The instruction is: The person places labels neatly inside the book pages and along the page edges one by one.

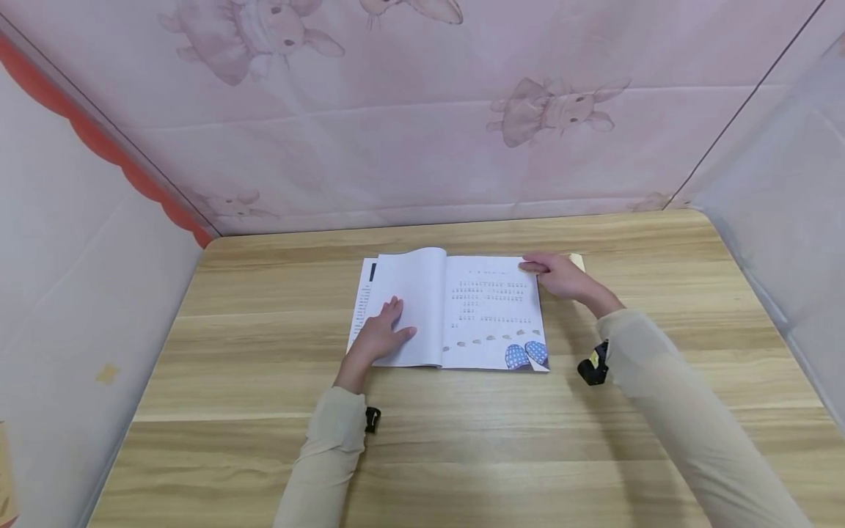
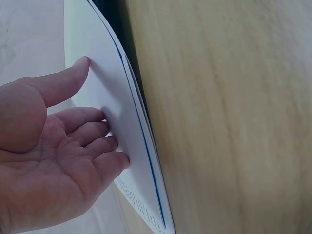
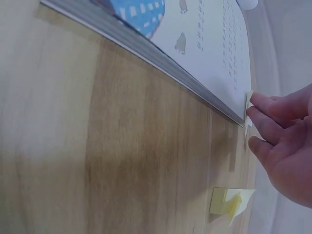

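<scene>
I observe the book [image 1: 488, 315] lying open on the table [image 1: 462, 447]. The left hand [image 1: 379, 336] rests on the left page, fingers loose, gripping nothing; the right hand [image 1: 561, 277] pinches a pale yellow slip [image 3: 247, 101] at the upper right corner. I rate the leaves light, limp and easily creased (the bound block should be stiffer); hold pages by outer edges.

Two hands [image 1: 379, 336] [image 1: 561, 279], one book [image 1: 488, 312], one notepad [image 3: 219, 201], one yellow slip [image 3: 247, 100], two wrist cameras [image 1: 372, 420] [image 1: 593, 367].

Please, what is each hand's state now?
Left hand: open, touching a blank white paper page.
Right hand: closed, pinching a thin pale-yellow paper slip.
</scene>
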`<state>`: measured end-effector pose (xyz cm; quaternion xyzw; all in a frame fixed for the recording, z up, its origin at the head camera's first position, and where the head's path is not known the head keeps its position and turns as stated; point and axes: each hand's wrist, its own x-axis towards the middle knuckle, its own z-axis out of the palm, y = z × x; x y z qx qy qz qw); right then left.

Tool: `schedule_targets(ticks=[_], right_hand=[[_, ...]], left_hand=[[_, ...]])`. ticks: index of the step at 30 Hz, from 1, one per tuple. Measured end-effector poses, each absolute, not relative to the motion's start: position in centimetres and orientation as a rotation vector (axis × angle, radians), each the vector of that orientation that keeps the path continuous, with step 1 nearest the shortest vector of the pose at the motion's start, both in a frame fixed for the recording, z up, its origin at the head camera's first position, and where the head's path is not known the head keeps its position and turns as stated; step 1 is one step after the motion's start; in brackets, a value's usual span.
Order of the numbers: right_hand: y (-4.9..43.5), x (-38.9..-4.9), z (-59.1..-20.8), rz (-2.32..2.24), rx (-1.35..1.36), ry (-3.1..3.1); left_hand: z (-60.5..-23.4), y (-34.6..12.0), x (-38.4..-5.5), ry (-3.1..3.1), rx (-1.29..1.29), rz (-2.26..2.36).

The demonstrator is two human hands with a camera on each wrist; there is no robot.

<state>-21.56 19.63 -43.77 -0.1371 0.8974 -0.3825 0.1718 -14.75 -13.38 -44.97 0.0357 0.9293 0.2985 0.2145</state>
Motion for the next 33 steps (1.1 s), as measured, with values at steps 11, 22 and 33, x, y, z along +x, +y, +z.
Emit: schedule_targets(ticks=[11, 22, 33], right_hand=[[19.7, -21.6, -43.3, -0.971, -0.424, 2.486], [19.9, -21.6, -43.4, -0.930, -0.475, 2.484], [21.4, -21.5, -43.0, -0.934, -0.406, 2.497]], left_hand=[[-44.8, -13.3, -14.7, 2.567, 0.086, 0.825], [-44.8, -13.4, -14.8, 2.567, 0.080, 0.819], [-45.0, -13.4, -14.9, 2.559, 0.076, 0.834]])
